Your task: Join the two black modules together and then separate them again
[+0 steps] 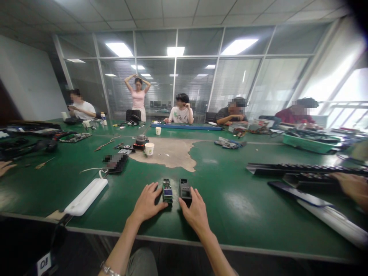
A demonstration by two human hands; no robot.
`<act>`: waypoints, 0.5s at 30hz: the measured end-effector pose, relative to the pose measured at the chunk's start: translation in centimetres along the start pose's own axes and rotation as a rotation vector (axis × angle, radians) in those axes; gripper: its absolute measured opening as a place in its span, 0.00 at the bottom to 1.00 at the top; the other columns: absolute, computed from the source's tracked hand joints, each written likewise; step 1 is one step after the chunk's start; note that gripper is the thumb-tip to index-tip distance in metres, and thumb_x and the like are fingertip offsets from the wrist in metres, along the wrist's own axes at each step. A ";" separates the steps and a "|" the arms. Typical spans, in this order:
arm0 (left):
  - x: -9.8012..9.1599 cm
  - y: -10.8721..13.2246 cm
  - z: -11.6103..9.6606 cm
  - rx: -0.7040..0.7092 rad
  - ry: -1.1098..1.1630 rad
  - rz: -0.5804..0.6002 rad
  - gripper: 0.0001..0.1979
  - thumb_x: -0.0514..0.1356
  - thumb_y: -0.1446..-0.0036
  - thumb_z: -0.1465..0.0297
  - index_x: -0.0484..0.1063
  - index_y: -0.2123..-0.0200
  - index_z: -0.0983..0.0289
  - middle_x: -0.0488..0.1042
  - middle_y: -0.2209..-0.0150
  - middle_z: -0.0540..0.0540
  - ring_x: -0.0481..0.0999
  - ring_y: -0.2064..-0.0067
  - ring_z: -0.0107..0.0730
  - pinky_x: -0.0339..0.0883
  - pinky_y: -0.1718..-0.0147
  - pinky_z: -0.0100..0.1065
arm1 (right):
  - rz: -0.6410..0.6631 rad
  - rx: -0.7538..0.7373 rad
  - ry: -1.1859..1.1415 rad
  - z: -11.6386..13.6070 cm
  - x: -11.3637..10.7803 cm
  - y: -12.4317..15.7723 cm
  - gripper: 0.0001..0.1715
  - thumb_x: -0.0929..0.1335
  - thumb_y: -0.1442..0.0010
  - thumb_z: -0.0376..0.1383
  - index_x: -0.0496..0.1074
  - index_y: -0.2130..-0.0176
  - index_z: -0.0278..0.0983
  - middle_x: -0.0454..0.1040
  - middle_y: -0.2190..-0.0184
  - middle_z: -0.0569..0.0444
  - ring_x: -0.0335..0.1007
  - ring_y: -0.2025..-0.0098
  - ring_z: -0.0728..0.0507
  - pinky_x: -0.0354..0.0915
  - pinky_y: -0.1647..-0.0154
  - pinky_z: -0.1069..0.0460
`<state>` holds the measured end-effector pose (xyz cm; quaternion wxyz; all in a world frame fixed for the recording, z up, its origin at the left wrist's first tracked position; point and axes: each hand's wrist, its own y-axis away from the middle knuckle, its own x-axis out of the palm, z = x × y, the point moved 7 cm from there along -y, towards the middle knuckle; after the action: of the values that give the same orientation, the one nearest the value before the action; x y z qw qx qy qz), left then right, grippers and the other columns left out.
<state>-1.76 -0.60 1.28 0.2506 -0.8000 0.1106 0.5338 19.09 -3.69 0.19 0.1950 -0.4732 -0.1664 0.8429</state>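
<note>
A green circuit board with a small blue-grey screen [167, 193] lies upright along my view on the green table [221, 226]. My left hand [148, 202] rests at its left side, thumb and fingers spread around its near left edge. Just to the right, a black plastic housing with openings [185, 189] lies parallel to the board, a narrow gap between them. My right hand [195, 209] touches the housing, thumb at its near left corner and fingers along its right side.
At the left lies a white power strip [86, 196]. Paper cups [149, 148] stand farther back. Black metal strips [301, 168] and a green basket [312, 143] are at the right. Another person's hand [352, 188] is at the right edge; several people are across the table.
</note>
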 end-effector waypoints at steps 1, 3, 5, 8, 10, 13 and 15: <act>0.0 0.0 0.0 0.003 0.000 0.001 0.36 0.54 0.43 0.43 0.61 0.38 0.57 0.57 0.34 0.62 0.54 0.34 0.53 0.47 0.37 0.55 | 0.003 0.006 0.013 -0.1 0.1 0.0 0.41 0.64 0.41 0.48 0.60 0.39 0.22 0.65 0.42 0.34 0.54 0.36 0.33 0.56 0.38 0.40; 0.0 0.0 -0.1 0.007 0.000 0.004 0.35 0.54 0.42 0.43 0.61 0.38 0.56 0.56 0.34 0.61 0.54 0.34 0.53 0.47 0.37 0.55 | 0.008 0.014 0.028 -0.2 0.2 0.1 0.42 0.63 0.41 0.48 0.58 0.39 0.21 0.64 0.41 0.34 0.54 0.36 0.33 0.56 0.38 0.42; -0.1 0.0 -0.1 0.009 0.002 0.007 0.35 0.53 0.41 0.44 0.60 0.37 0.55 0.56 0.34 0.61 0.54 0.34 0.52 0.46 0.37 0.55 | 0.007 0.015 0.025 -0.2 0.1 0.2 0.43 0.64 0.41 0.48 0.57 0.38 0.21 0.64 0.41 0.34 0.54 0.36 0.33 0.55 0.37 0.42; -0.2 0.0 -0.2 0.005 0.002 0.009 0.34 0.53 0.41 0.44 0.60 0.38 0.55 0.56 0.34 0.60 0.54 0.34 0.52 0.46 0.37 0.55 | -0.014 0.013 -0.015 -0.3 0.0 0.3 0.50 0.65 0.43 0.52 0.52 0.36 0.20 0.61 0.39 0.32 0.54 0.36 0.33 0.55 0.37 0.40; -0.2 0.1 -0.2 0.002 0.002 0.007 0.34 0.53 0.41 0.44 0.60 0.38 0.55 0.57 0.34 0.60 0.54 0.34 0.51 0.46 0.37 0.54 | -0.038 0.020 -0.048 -0.4 -0.1 0.3 0.54 0.66 0.44 0.54 0.50 0.35 0.20 0.58 0.38 0.31 0.54 0.36 0.32 0.55 0.38 0.40; -0.3 0.1 -0.2 -0.001 0.007 0.000 0.35 0.55 0.43 0.43 0.61 0.38 0.55 0.57 0.34 0.60 0.54 0.34 0.51 0.46 0.36 0.54 | -0.048 0.018 -0.077 -0.6 -0.1 0.4 0.50 0.66 0.44 0.54 0.54 0.37 0.22 0.61 0.39 0.33 0.54 0.36 0.32 0.55 0.38 0.39; -0.3 0.1 -0.2 -0.002 0.013 -0.005 0.36 0.56 0.44 0.43 0.61 0.38 0.55 0.57 0.34 0.60 0.54 0.34 0.52 0.46 0.36 0.54 | -0.039 0.012 -0.084 -0.5 -0.1 0.5 0.44 0.66 0.43 0.52 0.60 0.39 0.25 0.65 0.41 0.35 0.56 0.37 0.32 0.55 0.39 0.39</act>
<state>-1.75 -0.84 1.61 0.2502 -0.8041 0.1096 0.5280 19.52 -4.08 -0.22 0.2072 -0.4328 -0.1786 0.8590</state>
